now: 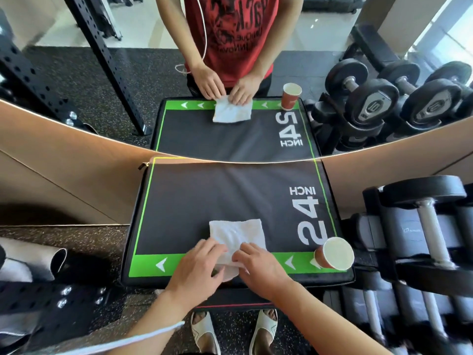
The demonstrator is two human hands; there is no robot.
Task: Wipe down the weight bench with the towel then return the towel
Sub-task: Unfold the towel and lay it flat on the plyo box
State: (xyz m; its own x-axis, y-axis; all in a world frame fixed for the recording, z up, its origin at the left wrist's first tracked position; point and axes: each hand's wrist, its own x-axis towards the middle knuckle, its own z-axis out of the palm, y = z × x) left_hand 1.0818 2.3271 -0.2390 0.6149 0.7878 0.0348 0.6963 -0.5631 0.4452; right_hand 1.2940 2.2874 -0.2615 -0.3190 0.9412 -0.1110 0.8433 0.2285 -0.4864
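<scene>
Towel (236, 235) is lying folded on the black padded counter (204, 196), near the person's edge, its near corner reaching onto the green border strip with white arrows. Both hands are resting on that near part of the cloth. The left hand (198, 265) is lying over the towel's left corner with fingers bent down onto the fabric, and the right hand (258, 266) is doing the same just beside it, fingertips pressing into a bunched fold; whether either grip is actually pinching the cloth or only pressing on it I cannot tell. A paper cup (334, 253), brown outside and pale inside, is standing at the counter's near right corner, apart from the towel, beside the large white "24 INCH" print. A mirror (76, 73) is standing against the far edge of the counter, showing the same scene reflected. Dumbbells (425, 226) are sitting on a rack to the right. Below, two feet in pale sandals (265, 329) are standing on the speckled floor.
</scene>
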